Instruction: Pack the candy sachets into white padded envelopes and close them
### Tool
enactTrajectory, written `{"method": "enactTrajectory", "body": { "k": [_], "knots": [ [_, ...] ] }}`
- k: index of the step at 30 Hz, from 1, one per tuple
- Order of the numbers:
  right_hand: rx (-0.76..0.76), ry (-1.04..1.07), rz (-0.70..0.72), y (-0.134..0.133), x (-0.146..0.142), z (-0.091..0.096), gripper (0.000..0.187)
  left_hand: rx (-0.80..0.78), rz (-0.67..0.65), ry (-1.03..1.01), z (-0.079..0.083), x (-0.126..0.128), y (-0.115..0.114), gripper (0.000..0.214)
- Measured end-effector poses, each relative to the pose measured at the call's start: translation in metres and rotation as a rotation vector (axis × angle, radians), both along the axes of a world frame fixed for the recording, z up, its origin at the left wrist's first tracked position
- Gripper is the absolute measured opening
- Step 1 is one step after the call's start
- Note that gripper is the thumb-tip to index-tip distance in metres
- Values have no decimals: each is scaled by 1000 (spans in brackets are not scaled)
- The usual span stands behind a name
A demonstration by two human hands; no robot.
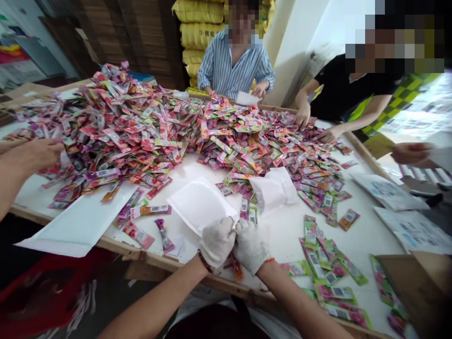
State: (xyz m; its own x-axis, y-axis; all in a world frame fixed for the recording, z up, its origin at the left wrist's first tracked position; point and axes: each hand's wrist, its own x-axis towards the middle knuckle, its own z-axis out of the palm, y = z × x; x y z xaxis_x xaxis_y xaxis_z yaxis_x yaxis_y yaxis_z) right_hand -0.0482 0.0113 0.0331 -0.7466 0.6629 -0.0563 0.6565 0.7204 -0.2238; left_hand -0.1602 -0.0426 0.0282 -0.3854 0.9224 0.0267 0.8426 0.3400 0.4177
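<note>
My left hand [216, 242] and my right hand [251, 245], both in white knitted gloves, meet at the table's near edge. Their fingers are curled and pinched together; whatever is between them is hidden. Just beyond my left hand, its corner touching the glove, lies a flat white padded envelope [200, 202]. Two small snack packets [253, 213] show right above my right hand. Behind them sits a plumper white envelope [274, 190]. Below my hands an orange-brown packet [237, 271] is partly visible.
A large heap of colourful snack packets [148, 122] covers the table's far side. Loose green-pink packets [328, 259] lie at right, near labelled white envelopes [390, 192]. Another white envelope [81, 221] lies at left by a co-worker's arm [30, 160]. Other people work around the table.
</note>
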Motion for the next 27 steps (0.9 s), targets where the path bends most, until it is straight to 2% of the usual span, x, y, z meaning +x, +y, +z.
{"method": "enactTrajectory", "body": {
  "k": [3, 6, 7, 9, 11, 13, 15, 18, 19, 21, 23, 27],
  "knots": [
    [-49, 38, -73, 11, -3, 2, 21, 14, -72, 67, 3, 2, -8, 20],
    [-188, 225, -87, 8, 10, -2, 24, 33, -68, 13, -3, -5, -14, 24],
    [-207, 303, -87, 2, 14, -5, 29, 51, -62, -32, -6, -7, -15, 24],
    [-153, 391, -105, -10, 17, -12, 33, 108, -60, -164, -10, -6, -15, 25],
    [-70, 342, -156, -18, 12, -16, 26, 183, -53, -322, -12, -2, -13, 27],
    [-63, 250, -219, -14, 2, -11, 23, 238, -29, -533, -9, 4, -8, 30],
    [-204, 242, -192, 3, 0, 4, 19, 264, 31, -811, -2, 3, -2, 30],
    [-579, 430, -70, 40, 21, 30, 33, 283, 207, -1209, 15, -11, 5, 29],
    [-650, 542, -104, 51, 33, 35, 38, 299, 279, -1288, 22, -18, 7, 30],
    [-698, 759, -279, 65, 53, 37, 44, 337, 387, -1376, 35, -30, 10, 31],
    [-815, 851, -415, 65, 61, 30, 46, 361, 439, -1411, 46, -37, 13, 29],
    [-1251, 874, -338, 39, 37, 21, 37, 386, 450, -1469, 56, -36, 21, 25]
  ]
}}
